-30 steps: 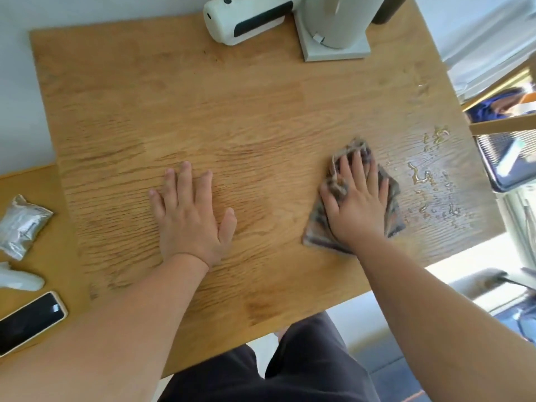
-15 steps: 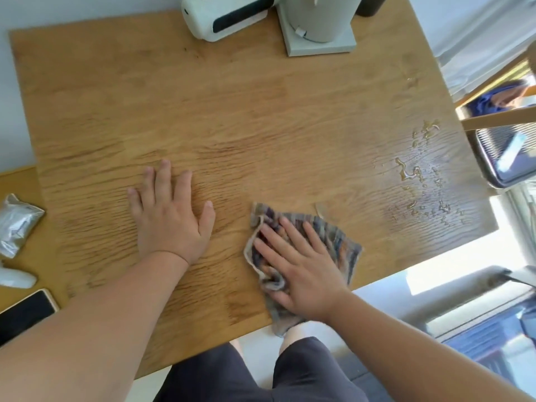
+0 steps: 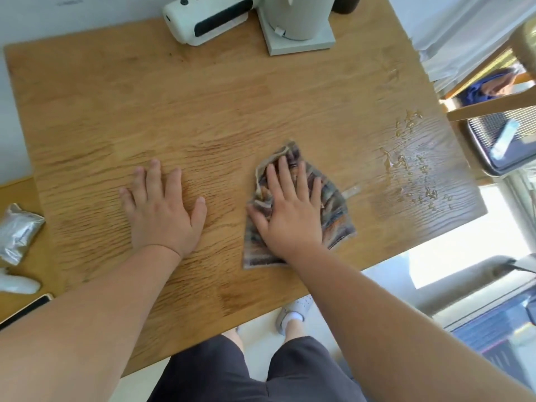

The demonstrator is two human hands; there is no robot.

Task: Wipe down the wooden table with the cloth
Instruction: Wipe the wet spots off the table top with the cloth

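Two hands flat on the wooden counter (image 3: 203,117), palms down. Left hand (image 3: 162,210) rests bare on the wood left of centre, fingers spread, holding nothing. Right hand (image 3: 287,210) lies on top of the cloth (image 3: 333,216), fingers spread and pressing it onto the surface; grip is a flat press, not a pinch. Cloth is a crumpled striped rag, right of centre, nearer the front edge than the back, with one corner folded up beside the fingertips. Water droplets (image 3: 412,166) sit on the wood to the right of the cloth, near the right edge, apart from it. White device (image 3: 206,18) lies at the back edge, just beside a pale appliance on a square base (image 3: 298,30). Foil packet (image 3: 17,236) and phone (image 3: 23,310) lie on a lower surface to the left.
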